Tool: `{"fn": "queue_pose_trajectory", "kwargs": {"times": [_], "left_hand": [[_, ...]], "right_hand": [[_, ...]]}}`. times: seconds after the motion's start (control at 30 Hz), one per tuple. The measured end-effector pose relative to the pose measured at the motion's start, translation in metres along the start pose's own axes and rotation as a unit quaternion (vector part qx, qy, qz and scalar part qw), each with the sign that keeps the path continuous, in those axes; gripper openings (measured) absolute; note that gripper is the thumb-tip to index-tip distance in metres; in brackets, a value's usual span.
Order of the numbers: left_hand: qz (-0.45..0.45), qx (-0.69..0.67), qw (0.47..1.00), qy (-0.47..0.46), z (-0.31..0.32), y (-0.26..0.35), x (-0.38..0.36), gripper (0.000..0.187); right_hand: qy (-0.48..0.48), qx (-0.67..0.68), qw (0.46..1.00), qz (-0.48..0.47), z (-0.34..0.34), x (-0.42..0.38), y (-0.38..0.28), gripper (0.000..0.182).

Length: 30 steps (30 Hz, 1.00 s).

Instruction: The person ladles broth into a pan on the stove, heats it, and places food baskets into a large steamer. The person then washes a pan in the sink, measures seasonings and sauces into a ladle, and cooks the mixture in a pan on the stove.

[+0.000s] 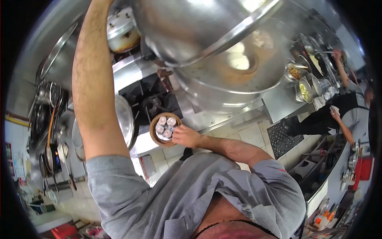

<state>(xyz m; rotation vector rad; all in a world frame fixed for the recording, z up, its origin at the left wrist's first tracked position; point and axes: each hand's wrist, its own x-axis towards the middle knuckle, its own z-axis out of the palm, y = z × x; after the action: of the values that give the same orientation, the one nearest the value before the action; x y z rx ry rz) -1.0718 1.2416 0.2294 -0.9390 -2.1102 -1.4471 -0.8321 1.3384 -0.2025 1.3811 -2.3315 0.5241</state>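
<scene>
My right hand is closed on the rim of a small round bamboo steamer basket, its fingertips close to the contents. Several pale dumplings sit inside on a white liner. My left arm reaches up along the left side, and its hand is cut off by the top edge. A large domed metal lid is tilted up over a wide metal steamer pot; what holds it is hidden. Under the lid, through steam, white buns lie in another bamboo basket.
A black gas burner lies just beyond the basket. A lidded pot stands at the upper left, with pans and a ladle at far left. At right, a co-worker stands by bowls of ingredients and a floor mat.
</scene>
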Motion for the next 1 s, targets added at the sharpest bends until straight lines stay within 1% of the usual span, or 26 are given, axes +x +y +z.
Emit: {"fn": "queue_pose_trajectory", "kwargs": {"times": [0.03,0.1,0.13,0.2,0.27,0.3,0.33,0.37,0.43,0.5,0.53,0.57,0.6,0.63,0.67,0.7,0.73,0.77,0.8,0.83,0.9,0.97,1.0], "left_hand": [[0.014,-0.006,1.000,-0.001,0.002,0.006,-0.004,0.034],[0.011,0.024,0.999,0.024,0.007,0.016,-0.010,0.034],[0.022,0.020,0.999,0.023,0.006,0.016,-0.007,0.034],[0.013,0.004,1.000,-0.003,0.001,0.010,-0.004,0.035],[0.024,-0.013,1.000,-0.014,-0.014,-0.022,0.013,0.038],[0.001,0.020,1.000,0.006,-0.023,-0.041,0.022,0.038],[-0.022,0.054,0.998,0.027,-0.027,-0.047,0.028,0.039],[-0.011,0.062,0.998,0.017,-0.021,-0.032,0.017,0.040],[-0.015,0.062,0.998,0.020,-0.020,-0.028,0.016,0.039],[-0.032,0.064,0.997,0.025,-0.019,-0.025,0.014,0.039],[-0.028,0.064,0.997,0.027,-0.018,-0.024,0.014,0.039],[-0.030,0.063,0.997,0.027,-0.018,-0.024,0.014,0.039],[-0.033,0.063,0.997,0.026,-0.019,-0.024,0.013,0.040],[-0.029,0.063,0.997,0.026,-0.019,-0.025,0.013,0.041],[-0.028,0.063,0.997,0.028,-0.019,-0.023,0.013,0.041],[-0.025,0.076,0.997,0.025,-0.018,-0.020,0.012,0.041],[-0.022,0.089,0.996,0.021,-0.017,-0.018,0.010,0.042],[-0.022,0.090,0.995,0.022,-0.017,-0.018,0.009,0.042],[-0.017,0.083,0.996,0.026,-0.016,-0.017,0.008,0.042],[-0.011,0.076,0.997,0.028,-0.015,-0.017,0.008,0.042],[-0.015,0.076,0.997,0.030,-0.015,-0.017,0.008,0.042],[-0.019,0.076,0.996,0.031,-0.014,-0.017,0.008,0.042],[-0.024,0.070,0.997,0.032,-0.014,-0.016,0.007,0.042]], "right_hand": [[0.003,-0.015,1.000,0.003,-0.005,0.001,-0.001,0.014],[-0.015,-0.009,0.999,-0.037,-0.025,0.008,-0.006,0.011],[-0.055,-0.014,0.998,-0.026,-0.040,0.011,-0.011,0.009],[-0.002,0.034,0.998,-0.046,-0.088,0.018,-0.020,0.006],[-0.061,0.030,0.997,-0.031,-0.150,0.025,-0.033,0.006],[-0.085,0.036,0.996,-0.016,-0.178,0.027,-0.039,0.007],[-0.094,0.035,0.995,-0.018,-0.212,0.029,-0.045,0.008],[-0.103,0.035,0.994,-0.021,-0.246,0.029,-0.050,0.009],[-0.119,0.038,0.992,-0.009,-0.305,0.025,-0.053,0.012],[-0.142,0.013,0.990,0.018,-0.355,0.022,-0.053,0.020],[-0.127,-0.017,0.992,0.020,-0.374,0.020,-0.050,0.029],[-0.117,-0.047,0.992,0.029,-0.390,0.018,-0.046,0.035],[-0.139,-0.071,0.986,0.050,-0.408,0.021,-0.043,0.031],[-0.112,-0.086,0.986,0.087,-0.417,0.020,-0.035,0.031],[-0.107,-0.110,0.983,0.100,-0.427,0.023,-0.026,0.031],[-0.086,-0.117,0.986,0.076,-0.433,0.027,-0.011,0.030],[-0.097,-0.165,0.977,0.094,-0.435,0.026,0.004,0.029],[-0.104,-0.187,0.966,0.146,-0.437,0.030,0.016,0.028],[-0.090,-0.195,0.962,0.168,-0.435,0.035,0.030,0.025],[-0.050,-0.207,0.965,0.153,-0.426,0.036,0.050,0.021],[-0.053,-0.256,0.949,0.177,-0.411,0.050,0.083,0.020],[-0.067,-0.266,0.941,0.199,-0.394,0.065,0.113,0.023],[-0.090,-0.260,0.935,0.222,-0.387,0.077,0.116,0.023]]}}
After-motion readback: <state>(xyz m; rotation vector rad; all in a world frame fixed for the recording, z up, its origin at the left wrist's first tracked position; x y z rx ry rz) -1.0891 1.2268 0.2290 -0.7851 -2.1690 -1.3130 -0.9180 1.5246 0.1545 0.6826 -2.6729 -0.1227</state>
